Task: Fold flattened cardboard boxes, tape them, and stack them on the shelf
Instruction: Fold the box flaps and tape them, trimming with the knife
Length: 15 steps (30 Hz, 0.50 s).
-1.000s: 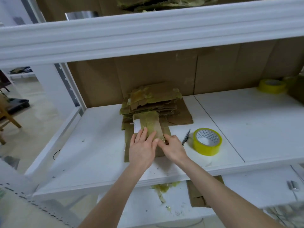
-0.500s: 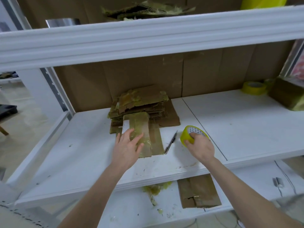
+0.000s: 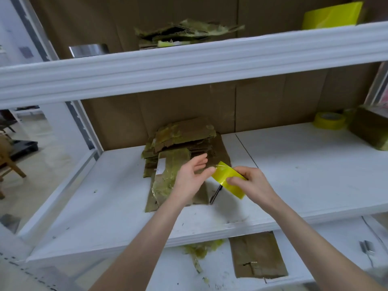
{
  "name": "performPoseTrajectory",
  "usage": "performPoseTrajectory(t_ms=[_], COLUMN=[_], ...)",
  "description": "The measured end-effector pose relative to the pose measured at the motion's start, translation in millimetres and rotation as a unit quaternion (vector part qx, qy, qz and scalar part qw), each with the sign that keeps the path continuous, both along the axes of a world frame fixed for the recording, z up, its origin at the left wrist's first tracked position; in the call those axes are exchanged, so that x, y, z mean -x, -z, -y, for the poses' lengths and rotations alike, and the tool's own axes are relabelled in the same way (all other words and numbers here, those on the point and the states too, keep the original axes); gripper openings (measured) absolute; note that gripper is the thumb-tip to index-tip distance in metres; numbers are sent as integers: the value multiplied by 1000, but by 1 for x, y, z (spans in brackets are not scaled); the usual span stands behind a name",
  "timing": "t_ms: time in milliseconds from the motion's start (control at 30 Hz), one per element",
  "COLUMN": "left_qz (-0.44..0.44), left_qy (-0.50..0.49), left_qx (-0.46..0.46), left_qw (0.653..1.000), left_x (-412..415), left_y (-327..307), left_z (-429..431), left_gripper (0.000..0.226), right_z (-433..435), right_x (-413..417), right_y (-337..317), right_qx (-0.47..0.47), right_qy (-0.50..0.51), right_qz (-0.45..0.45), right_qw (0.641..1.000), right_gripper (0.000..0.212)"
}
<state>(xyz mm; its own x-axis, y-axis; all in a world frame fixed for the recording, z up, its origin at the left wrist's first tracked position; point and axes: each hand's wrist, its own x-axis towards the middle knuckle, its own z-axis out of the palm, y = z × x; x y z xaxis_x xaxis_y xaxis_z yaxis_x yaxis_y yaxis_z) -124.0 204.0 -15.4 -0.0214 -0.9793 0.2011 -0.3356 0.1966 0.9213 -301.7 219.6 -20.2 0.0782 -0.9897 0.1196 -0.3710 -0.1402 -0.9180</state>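
Both hands on the tape roll, above the middle shelf.
Right hand (image 3: 254,184) grips yellow tape roll (image 3: 226,178), tilted, over a dark pen (image 3: 216,193) lying on the shelf (image 3: 304,175). Left hand (image 3: 189,180): fingers extended, thumb tip touching the roll's upper end. Flattened cardboard stack (image 3: 184,134) lies behind the hands. Second tape roll (image 3: 329,120) sits rear right.

No legible text or labels anywhere.
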Motion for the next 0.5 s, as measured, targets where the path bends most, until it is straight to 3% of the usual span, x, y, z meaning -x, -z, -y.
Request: performPoseTrajectory(t_ms=[133,233,367,433,500], left_qz=[20,23,-16,-54,-86], left_qy=[-61,-94,-122,-135,-149], left_qx=[23,11,13,16,15], left_qw=[998,995,992,989,985], left_x=[-9,-19,-37,-47,-58], left_y=[0,-4,-10,-12,-12], left_z=[-7,-12,-20,-24,-29], left_gripper=[6,16,17,19,20], right_z=[0,1,0,-1,-2], right_x=[-6,-12,-21,-24,-28], right_y=[-2,-7,-20,-25,-31], right_qx=[19,29,-12,-23,-18], right_qy=[-67,-93,-157,-196,-213], right_qz=[-25,-24,58,74,33], right_qw=[997,995,986,977,976], right_gripper=[6,16,42,37,18])
